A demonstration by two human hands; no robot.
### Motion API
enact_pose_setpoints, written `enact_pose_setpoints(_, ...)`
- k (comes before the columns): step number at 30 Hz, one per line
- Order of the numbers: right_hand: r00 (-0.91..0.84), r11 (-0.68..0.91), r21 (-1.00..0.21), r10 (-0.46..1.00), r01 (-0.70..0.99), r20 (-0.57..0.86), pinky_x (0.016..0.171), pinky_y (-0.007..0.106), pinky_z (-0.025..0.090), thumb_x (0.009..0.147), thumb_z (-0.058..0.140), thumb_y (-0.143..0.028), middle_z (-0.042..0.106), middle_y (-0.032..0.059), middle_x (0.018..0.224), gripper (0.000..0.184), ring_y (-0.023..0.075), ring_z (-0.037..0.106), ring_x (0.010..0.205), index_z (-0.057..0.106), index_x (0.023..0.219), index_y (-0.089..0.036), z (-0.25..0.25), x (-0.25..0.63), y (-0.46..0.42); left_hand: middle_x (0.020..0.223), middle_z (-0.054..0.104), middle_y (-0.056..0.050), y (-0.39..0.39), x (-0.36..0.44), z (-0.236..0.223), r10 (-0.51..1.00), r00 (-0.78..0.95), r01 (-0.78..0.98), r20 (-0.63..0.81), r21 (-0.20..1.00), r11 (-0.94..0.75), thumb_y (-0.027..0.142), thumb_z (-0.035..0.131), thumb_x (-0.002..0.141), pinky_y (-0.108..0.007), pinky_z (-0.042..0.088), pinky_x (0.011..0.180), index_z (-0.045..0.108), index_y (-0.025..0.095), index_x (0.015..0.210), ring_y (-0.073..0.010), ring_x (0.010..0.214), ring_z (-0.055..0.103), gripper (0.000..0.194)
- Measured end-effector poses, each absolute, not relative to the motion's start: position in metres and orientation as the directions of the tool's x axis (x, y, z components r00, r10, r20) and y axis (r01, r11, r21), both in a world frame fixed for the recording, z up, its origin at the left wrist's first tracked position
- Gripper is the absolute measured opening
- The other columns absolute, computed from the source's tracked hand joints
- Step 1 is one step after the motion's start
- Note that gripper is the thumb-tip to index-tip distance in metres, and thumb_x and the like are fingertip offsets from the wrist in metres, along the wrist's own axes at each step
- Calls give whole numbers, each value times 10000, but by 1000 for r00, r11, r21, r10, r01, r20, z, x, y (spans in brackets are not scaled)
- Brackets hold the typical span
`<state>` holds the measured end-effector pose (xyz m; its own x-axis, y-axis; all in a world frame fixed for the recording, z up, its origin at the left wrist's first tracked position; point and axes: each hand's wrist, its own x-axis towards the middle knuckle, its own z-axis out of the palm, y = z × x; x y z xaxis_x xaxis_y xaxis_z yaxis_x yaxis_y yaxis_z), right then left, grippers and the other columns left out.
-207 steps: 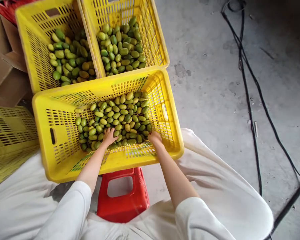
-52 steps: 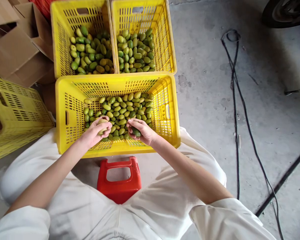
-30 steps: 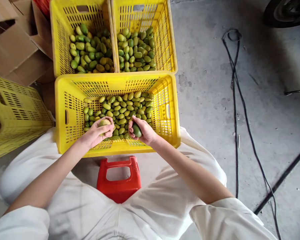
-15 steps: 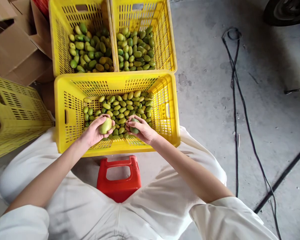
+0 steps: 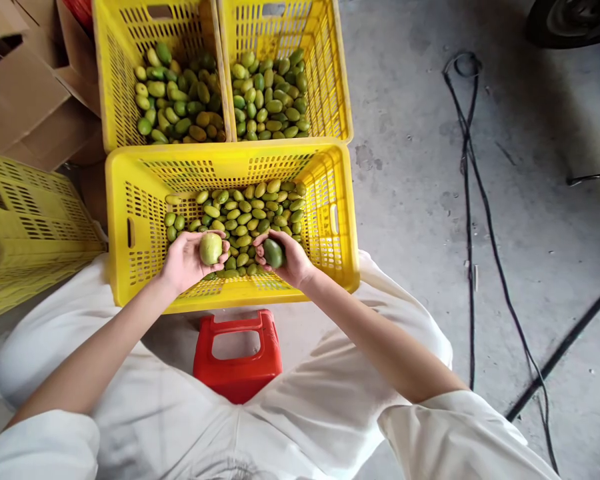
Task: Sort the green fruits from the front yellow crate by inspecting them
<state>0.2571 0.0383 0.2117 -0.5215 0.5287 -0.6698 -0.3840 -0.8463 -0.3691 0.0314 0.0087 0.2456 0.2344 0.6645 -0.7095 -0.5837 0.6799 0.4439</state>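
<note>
Over the near yellow crate (image 5: 230, 301) I hold one oval fruit in each hand. My left hand (image 5: 185, 261), palm up, has its fingers curled round a pale yellow-green fruit (image 5: 211, 249). My right hand (image 5: 293, 259) is closed round a dark green fruit (image 5: 273, 253). The two hands are apart, several fingers' width between them. Beneath them a spread of similar green and yellowish fruits (image 5: 253, 210) covers much of the crate's floor. Part of that pile is hidden behind my hands.
Two more yellow crates, left (image 5: 125, 137) and right (image 5: 347, 100), hold fruit behind. Another crate (image 5: 35, 233) and cardboard boxes (image 5: 25, 100) stand at the left. A red stool (image 5: 237, 380) is between my legs. Black cables (image 5: 473, 193) cross the floor; a wheel (image 5: 555, 27) is at the upper right.
Earlier both hands were down in the pile; later each held a fruit. In the last second the fruits have turned within my fingers, and my left hand has opened palm up under its fruit.
</note>
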Motion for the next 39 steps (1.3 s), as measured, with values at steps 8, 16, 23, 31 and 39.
enact_pose_setpoints(8,-495,-783,-461,621,-417,-607,650,251,549,729,824,-217,700,-6,794,301,143,647,702,665,984,-199,217,255,37,912,728,-88,11,36,239,629,75,-592,-774,473,653,185,771,811,-281,617,703,648,146,925,-184,801,727,172)
enact_pose_setpoints(16,-611,-782,-561,591,-273,-526,433,171,319,695,833,-268,632,-37,685,272,80,515,516,644,877,-195,220,260,36,696,586,20,9,36,237,628,149,-513,-764,484,709,228,820,707,-151,370,434,576,177,807,-60,500,502,268)
enact_pose_setpoints(23,-648,-828,-550,476,-104,-594,309,198,199,856,717,-568,568,-11,527,410,84,402,362,662,799,-165,215,259,34,597,585,-10,8,34,240,653,266,-411,-709,529,742,332,830,735,-177,299,364,652,135,753,-76,415,465,266)
enact_pose_setpoints(31,-506,-828,-444,561,-342,-655,710,333,669,843,701,-204,741,18,919,222,164,709,748,661,1061,-199,226,262,42,960,755,-112,8,28,237,687,286,-462,-668,532,709,219,857,717,-353,638,764,746,124,1074,-216,794,735,386)
enact_pose_setpoints(39,-551,-796,-439,606,-418,-574,390,140,326,714,793,-201,586,-63,647,342,95,512,505,474,834,-239,223,263,42,769,615,34,11,30,248,744,247,-470,-621,595,652,155,987,562,-135,374,430,641,178,867,-48,536,543,463)
